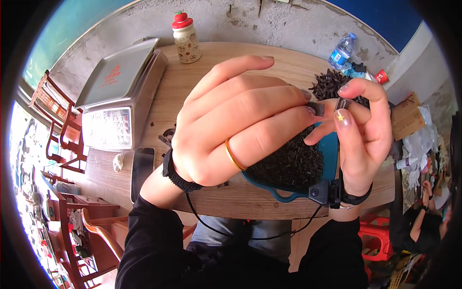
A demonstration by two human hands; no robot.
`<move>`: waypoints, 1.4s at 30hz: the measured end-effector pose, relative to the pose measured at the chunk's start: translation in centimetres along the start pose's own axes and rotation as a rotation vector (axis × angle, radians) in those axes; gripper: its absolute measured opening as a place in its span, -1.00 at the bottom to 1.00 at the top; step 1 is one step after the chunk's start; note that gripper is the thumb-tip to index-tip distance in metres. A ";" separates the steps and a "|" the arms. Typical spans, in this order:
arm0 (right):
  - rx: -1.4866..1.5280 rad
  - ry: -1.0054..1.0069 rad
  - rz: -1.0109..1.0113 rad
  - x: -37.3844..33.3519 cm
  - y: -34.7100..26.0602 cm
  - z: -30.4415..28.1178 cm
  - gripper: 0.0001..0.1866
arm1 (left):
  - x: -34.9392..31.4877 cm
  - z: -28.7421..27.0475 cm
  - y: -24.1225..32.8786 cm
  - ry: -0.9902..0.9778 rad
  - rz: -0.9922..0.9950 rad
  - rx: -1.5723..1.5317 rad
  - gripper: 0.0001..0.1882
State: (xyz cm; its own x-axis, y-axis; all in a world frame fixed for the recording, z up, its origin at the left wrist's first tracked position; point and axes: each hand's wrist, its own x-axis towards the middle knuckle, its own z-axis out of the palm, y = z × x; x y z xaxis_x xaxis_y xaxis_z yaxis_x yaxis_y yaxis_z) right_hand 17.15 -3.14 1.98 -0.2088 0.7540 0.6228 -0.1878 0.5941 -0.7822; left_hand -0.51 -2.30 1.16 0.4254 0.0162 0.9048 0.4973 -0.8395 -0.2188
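Grey plaster wall (219, 24) backs our wooden desk (163, 103), where a teal tray (328, 144) full of short dark pieces lies below our raised hands. Our right hand (365, 127) pinches a small dark piece (342, 104) between thumb and forefinger. Fingers of our left hand (236, 120) bend in beside it with a dark bit at their tips; we cannot tell whether they grip it, since the thumb is hidden. We judge the step to be close fingertip handling of one piece above the tray; the next move seems to call for a steady pinch and careful alignment of both hands.
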 end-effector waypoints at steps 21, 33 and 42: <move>0.119 -0.138 -0.070 -1.0 1.3 -0.7 -0.61 | -0.2 -0.2 2.0 0.052 -0.093 -0.079 -0.76; -0.097 -0.271 -0.174 -0.5 1.1 -2.0 -0.68 | 0.2 0.2 0.6 0.012 -0.042 -0.172 -0.80; 0.118 -0.039 0.068 -0.6 -0.2 -0.5 -0.73 | -0.1 -0.4 0.5 0.030 -0.057 -0.103 -0.76</move>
State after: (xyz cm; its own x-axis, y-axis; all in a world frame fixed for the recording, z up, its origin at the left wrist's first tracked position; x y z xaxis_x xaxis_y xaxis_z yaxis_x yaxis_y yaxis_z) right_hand 17.82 -3.51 1.74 -0.2621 0.7786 0.5702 -0.2833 0.5027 -0.8167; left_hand -0.56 -2.92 1.14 0.3752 0.0508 0.9256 0.4392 -0.8890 -0.1293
